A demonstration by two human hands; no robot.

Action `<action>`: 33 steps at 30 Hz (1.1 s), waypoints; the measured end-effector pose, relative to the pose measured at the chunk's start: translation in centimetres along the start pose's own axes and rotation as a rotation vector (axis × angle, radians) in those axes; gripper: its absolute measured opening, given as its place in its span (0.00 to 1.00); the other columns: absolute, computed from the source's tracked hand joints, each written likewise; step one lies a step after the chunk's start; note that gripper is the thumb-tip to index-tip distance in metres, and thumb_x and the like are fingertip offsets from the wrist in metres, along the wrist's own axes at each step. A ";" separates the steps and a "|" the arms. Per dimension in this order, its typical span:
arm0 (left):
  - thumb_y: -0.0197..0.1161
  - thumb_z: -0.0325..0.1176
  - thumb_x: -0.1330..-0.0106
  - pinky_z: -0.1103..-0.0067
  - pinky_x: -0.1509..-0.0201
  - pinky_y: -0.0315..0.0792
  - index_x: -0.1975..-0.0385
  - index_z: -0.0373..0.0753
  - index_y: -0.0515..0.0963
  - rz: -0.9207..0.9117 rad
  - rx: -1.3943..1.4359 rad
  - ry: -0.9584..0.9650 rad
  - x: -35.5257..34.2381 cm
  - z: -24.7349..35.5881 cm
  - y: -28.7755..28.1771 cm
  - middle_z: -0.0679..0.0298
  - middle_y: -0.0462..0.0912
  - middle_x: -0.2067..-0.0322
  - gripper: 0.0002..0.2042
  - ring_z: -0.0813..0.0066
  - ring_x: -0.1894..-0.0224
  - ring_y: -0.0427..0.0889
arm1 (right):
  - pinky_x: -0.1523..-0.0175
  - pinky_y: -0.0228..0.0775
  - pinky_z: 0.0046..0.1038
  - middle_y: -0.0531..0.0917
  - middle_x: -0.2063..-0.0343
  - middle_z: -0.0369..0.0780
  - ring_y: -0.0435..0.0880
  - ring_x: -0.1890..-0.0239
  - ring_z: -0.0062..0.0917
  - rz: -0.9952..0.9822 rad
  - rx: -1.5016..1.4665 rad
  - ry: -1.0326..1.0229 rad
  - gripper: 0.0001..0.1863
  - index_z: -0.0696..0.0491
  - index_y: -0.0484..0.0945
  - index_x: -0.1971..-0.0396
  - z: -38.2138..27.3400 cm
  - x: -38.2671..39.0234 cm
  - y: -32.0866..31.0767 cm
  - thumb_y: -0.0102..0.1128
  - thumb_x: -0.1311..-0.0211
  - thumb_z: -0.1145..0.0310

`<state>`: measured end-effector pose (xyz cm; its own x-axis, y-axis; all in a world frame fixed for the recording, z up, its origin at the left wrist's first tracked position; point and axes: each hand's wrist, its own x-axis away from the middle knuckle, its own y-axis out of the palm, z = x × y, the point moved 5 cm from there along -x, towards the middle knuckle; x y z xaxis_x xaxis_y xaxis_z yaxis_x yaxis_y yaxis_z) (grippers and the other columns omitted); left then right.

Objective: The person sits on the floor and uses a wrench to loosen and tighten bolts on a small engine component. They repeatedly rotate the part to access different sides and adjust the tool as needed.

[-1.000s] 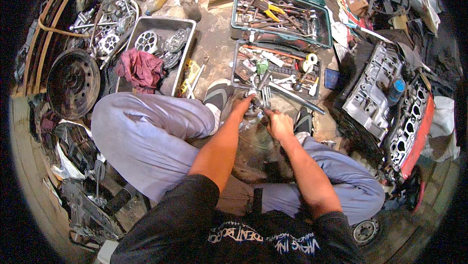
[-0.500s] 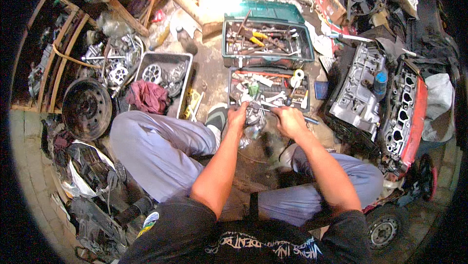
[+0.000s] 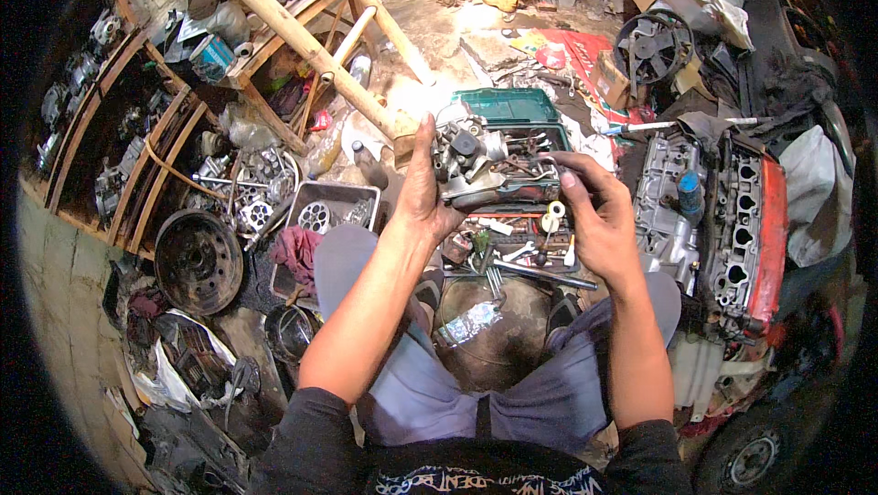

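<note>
My left hand (image 3: 422,179) grips a silver carburetor-like engine part (image 3: 468,149) with a black cap, raised in front of the open teal toolbox (image 3: 512,106). Thumb up, the hand holds the part by its left side. Just right of the part is my right hand (image 3: 599,211), its thumb and forefinger pressed close together. Whatever may be between those fingertips is too small to make out. Below the hands, a lower tool tray (image 3: 572,252) holds wrenches, a roll of tape (image 3: 554,210) and other small tools. A long bar-shaped tool (image 3: 544,274) lies along its near edge.
A grey bin (image 3: 373,198) with gears and a maroon cloth (image 3: 296,254) stands left, beside a steel wheel rim (image 3: 198,262). Engine blocks and a cylinder head (image 3: 741,239) lie at the right. A wooden frame (image 3: 274,28) leans across the far left. A clear plastic packet (image 3: 471,323) lies between my feet.
The engine part has risen from over the lower tray to in front of the toolbox. My right hand has moved up and right. My knees have shifted, and the view has tilted up.
</note>
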<state>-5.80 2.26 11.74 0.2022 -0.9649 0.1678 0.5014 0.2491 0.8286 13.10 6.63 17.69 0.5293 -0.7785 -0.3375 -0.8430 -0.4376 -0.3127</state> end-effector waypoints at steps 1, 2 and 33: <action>0.56 0.71 0.39 0.40 0.45 0.72 0.47 0.45 0.72 -0.035 0.022 -0.001 0.0 -0.1 0.3 0.59 0.78 0.55 0.35 0.52 0.47 0.80 | 0.49 0.72 0.26 0.84 0.58 0.41 0.81 0.56 0.22 0.005 -0.017 -0.038 0.11 0.61 0.77 0.52 -0.2 0.0 0.3 0.52 0.29 0.73; 0.56 0.71 0.39 0.45 0.43 0.74 0.42 0.43 0.70 -0.071 0.043 -0.004 0.2 -0.3 0.4 0.56 0.78 0.50 0.38 0.53 0.45 0.79 | 0.49 0.72 0.25 0.83 0.58 0.41 0.80 0.55 0.21 -0.015 -0.084 0.022 0.11 0.61 0.77 0.52 0.1 0.1 0.6 0.53 0.29 0.73; 0.68 0.41 0.36 0.72 0.44 0.75 0.38 0.39 0.63 0.017 -0.158 0.516 -0.2 -1.4 0.9 0.60 0.75 0.50 0.30 0.70 0.50 0.78 | 0.58 0.76 0.29 0.85 0.70 0.46 0.87 0.66 0.34 0.129 0.141 -0.260 0.05 0.61 0.80 0.66 0.7 0.3 1.4 0.62 0.42 0.79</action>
<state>-4.20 2.84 11.74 0.5784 -0.8041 -0.1371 0.6072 0.3122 0.7307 12.15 6.10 16.58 0.4409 -0.6743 -0.5924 -0.8929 -0.2622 -0.3661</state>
